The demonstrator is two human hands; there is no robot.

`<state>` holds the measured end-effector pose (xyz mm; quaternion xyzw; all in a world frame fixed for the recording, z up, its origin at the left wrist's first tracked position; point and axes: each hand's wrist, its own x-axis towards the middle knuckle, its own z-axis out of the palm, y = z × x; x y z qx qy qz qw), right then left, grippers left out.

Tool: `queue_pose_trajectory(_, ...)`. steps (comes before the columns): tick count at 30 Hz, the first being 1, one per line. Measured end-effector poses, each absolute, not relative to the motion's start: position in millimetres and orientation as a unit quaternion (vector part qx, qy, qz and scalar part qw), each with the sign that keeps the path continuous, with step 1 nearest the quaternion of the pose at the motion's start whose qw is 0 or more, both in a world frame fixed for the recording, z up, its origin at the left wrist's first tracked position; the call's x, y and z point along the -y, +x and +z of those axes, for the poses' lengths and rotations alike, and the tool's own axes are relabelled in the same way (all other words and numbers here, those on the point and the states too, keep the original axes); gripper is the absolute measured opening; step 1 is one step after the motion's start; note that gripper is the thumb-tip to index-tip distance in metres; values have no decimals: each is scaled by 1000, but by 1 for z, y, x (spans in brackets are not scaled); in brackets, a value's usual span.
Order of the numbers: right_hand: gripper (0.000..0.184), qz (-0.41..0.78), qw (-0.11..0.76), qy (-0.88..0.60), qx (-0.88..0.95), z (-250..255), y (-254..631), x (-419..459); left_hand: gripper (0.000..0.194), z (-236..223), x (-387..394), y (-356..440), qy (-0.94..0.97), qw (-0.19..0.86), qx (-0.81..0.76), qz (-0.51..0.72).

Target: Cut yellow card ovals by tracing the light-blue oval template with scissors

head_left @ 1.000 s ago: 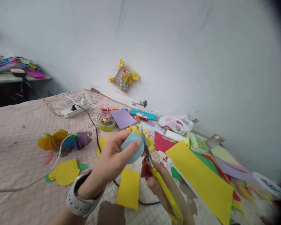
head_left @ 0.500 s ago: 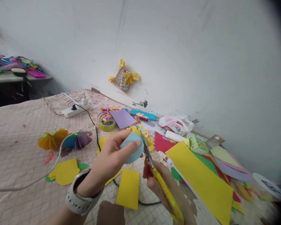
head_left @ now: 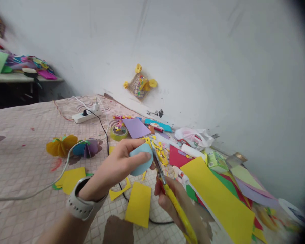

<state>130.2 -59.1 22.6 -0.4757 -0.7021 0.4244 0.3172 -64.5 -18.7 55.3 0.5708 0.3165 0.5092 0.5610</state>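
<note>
So the left hand (head_left: 122,157) comes in from the lower left, forearm angled up and to the right, wrist pretty straight with a watch (head_left: 81,205) strapped on. It's got the blue paper (head_left: 140,166) pinched, thumb laid flat across the near face and fingers curled behind it, so that grip is narrow. The paper is up in the air over the surface (head_left: 22,173), right between the two hands. The right hand (head_left: 180,189) is lower and over to the right, wrapped around the yellow handles of the scissors (head_left: 169,192), fingertips bent in toward the left. Blades point up and away, slanting a bit left, right at the paper's right edge; can't tell if they're actually biting into it. Below and between the wrists there's a yellow card (head_left: 138,205) lying flat, with a glue gun (head_left: 181,175) just past the right hand.
</note>
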Motion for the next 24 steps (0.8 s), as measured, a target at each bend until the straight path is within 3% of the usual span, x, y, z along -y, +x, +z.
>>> queue_pose_trajectory(6,53,395,325,-510,692,31,128,69,17,57,19,-68,564,585,-306,497)
queue_pose_trajectory(16,61,496,277,-483,666,29,127,61,18,56,18,-72,549,613,-310,475)
queue_pose_trajectory(24,56,491,263,-437,706,9,135,48,19,56,18,-76,563,611,-305,465)
